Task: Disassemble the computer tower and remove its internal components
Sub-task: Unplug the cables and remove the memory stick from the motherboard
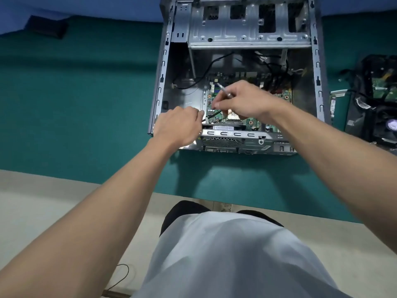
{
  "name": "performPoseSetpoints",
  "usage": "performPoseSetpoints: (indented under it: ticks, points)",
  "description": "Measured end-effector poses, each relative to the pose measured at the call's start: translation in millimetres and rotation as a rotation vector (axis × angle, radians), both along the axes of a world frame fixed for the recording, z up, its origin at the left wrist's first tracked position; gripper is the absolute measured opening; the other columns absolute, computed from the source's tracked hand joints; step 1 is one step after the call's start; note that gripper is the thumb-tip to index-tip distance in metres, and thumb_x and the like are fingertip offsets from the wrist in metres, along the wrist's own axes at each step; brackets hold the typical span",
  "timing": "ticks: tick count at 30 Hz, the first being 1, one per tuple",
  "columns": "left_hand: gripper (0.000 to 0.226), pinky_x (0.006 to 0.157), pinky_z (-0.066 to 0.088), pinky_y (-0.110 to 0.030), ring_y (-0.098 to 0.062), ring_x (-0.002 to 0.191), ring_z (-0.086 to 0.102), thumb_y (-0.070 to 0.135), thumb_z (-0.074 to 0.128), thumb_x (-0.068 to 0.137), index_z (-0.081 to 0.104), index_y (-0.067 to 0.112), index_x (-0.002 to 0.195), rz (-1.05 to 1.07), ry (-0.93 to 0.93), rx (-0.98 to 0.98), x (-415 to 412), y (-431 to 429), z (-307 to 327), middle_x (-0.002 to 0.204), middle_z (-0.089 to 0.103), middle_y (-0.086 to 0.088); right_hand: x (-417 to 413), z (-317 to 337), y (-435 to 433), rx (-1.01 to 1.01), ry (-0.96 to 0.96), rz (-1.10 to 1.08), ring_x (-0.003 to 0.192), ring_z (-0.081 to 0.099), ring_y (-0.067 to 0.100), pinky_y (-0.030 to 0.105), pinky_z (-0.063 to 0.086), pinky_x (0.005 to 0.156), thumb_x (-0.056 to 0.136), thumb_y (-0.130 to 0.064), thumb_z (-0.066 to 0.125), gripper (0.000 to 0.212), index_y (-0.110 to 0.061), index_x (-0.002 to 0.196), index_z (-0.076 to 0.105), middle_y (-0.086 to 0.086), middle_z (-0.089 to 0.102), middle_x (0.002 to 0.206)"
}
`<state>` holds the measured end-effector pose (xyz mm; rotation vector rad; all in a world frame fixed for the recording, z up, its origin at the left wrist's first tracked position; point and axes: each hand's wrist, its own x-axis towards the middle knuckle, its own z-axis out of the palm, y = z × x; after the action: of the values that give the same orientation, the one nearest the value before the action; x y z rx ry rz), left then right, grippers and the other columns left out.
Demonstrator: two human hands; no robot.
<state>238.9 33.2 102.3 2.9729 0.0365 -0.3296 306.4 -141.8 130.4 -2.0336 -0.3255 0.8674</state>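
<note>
The computer tower [317, 61] lies open in the upper middle of the frame, with the motherboard [251, 122] still inside, so the stripping looks partly done. The person's left hand [178, 123] is curled at the case's lower-left corner and seems to pinch a black cable [212, 115] that runs onto the board. The right hand [242, 100] is closed round a screwdriver [224, 91], with its tip pointing to the upper left, off any screw. To my eye the cable is being freed. The next move calls for a straight, gentle pull, then the board's screws.

The table [86, 93] is covered in teal. Removed parts [378, 100] are heaped at the right edge and a dark object [46, 29] lies at the upper left. A pale floor [53, 201] runs below.
</note>
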Motion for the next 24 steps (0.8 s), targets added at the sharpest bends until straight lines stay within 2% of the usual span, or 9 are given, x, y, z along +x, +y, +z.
performPoseSetpoints:
  ticks: [2,4,6,8,11,14,17,20,24]
  points:
    - [0.047,0.068,0.03,-0.038,-0.039,0.09,0.058,0.041,0.022,0.1,0.063,0.019,0.095,-0.006,-0.001,0.013,0.4,-0.2,0.1,0.103,0.066,-0.017,7.4,-16.8,10.2,-0.039,0.006,0.07,0.065,0.056,-0.001,0.014,0.038,0.054,0.087,-0.014,0.068,0.008,-0.019,0.089,0.074,-0.01,0.068,0.074]
    - [0.046,0.068,0.029,-0.038,-0.039,0.089,0.058,0.04,0.022,0.1,0.063,0.019,0.097,0.002,-0.007,0.024,-1.1,-1.4,-0.1,0.103,0.066,-0.016,12.8,-29.9,18.7,-0.055,0.048,0.167,0.054,0.054,-0.007,0.006,0.035,0.045,0.085,-0.008,0.068,0.016,-0.023,0.086,0.073,-0.016,0.066,0.066]
    - [0.047,0.068,0.03,-0.038,-0.04,0.092,0.058,0.04,0.022,0.1,0.064,0.019,0.1,0.017,-0.009,0.029,-1.1,-2.6,-0.4,0.104,0.066,-0.016,17.4,-40.6,27.6,-0.137,0.036,0.297,0.056,0.054,-0.005,0.012,0.038,0.047,0.086,-0.007,0.066,0.025,-0.03,0.075,0.068,-0.017,0.063,0.061]
    - [0.047,0.068,0.031,-0.038,-0.04,0.091,0.059,0.039,0.021,0.101,0.064,0.019,0.1,0.025,-0.016,0.033,-0.5,-3.1,-1.8,0.102,0.066,-0.015,19.9,-50.7,37.6,-0.267,-0.026,0.467,0.071,0.053,0.013,0.024,0.038,0.055,0.088,-0.004,0.058,0.035,-0.03,0.065,0.055,-0.01,0.057,0.066]
    - [0.047,0.067,0.03,-0.038,-0.039,0.09,0.059,0.038,0.021,0.101,0.064,0.019,0.102,0.024,-0.03,0.042,-1.1,-4.0,-2.6,0.1,0.067,-0.014,20.3,-59.0,47.2,-0.348,-0.078,0.637,0.073,0.047,0.019,0.025,0.034,0.055,0.085,0.005,0.047,0.033,-0.022,0.067,0.05,-0.007,0.05,0.069]
    - [0.046,0.067,0.03,-0.038,-0.039,0.087,0.059,0.036,0.022,0.101,0.064,0.018,0.101,0.029,-0.041,0.048,-1.4,-4.5,-2.5,0.098,0.067,-0.014,22.9,-64.2,49.1,-0.394,-0.153,0.707,0.081,0.05,0.021,0.027,0.038,0.067,0.094,-0.011,0.047,0.023,-0.022,0.073,0.048,-0.004,0.053,0.082]
    - [0.047,0.066,0.03,-0.038,-0.039,0.085,0.059,0.037,0.021,0.101,0.064,0.018,0.098,0.033,-0.044,0.047,-1.9,-5.6,-1.0,0.095,0.068,-0.014,26.1,-65.2,46.2,-0.553,-0.224,0.697,0.08,0.051,0.022,0.033,0.039,0.071,0.096,-0.038,0.04,0.032,-0.021,0.07,0.044,-0.005,0.048,0.081]
    - [0.048,0.065,0.03,-0.037,-0.038,0.083,0.058,0.039,0.02,0.101,0.063,0.018,0.095,0.039,-0.042,0.045,-2.5,-6.5,0.3,0.094,0.067,-0.014,30.1,-63.8,40.2,-0.498,-0.151,0.744,0.074,0.053,0.022,0.036,0.046,0.072,0.095,-0.026,0.044,0.026,-0.023,0.07,0.05,0.001,0.054,0.077]
    - [0.047,0.064,0.029,-0.037,-0.038,0.078,0.056,0.039,0.021,0.101,0.062,0.018,0.091,0.055,-0.045,0.042,-4.0,-6.6,2.3,0.091,0.067,-0.014,27.7,-61.8,30.1,-0.455,-0.158,0.781,0.069,0.046,0.02,0.032,0.04,0.066,0.095,-0.01,0.047,0.022,-0.012,0.074,0.054,0.001,0.05,0.069]
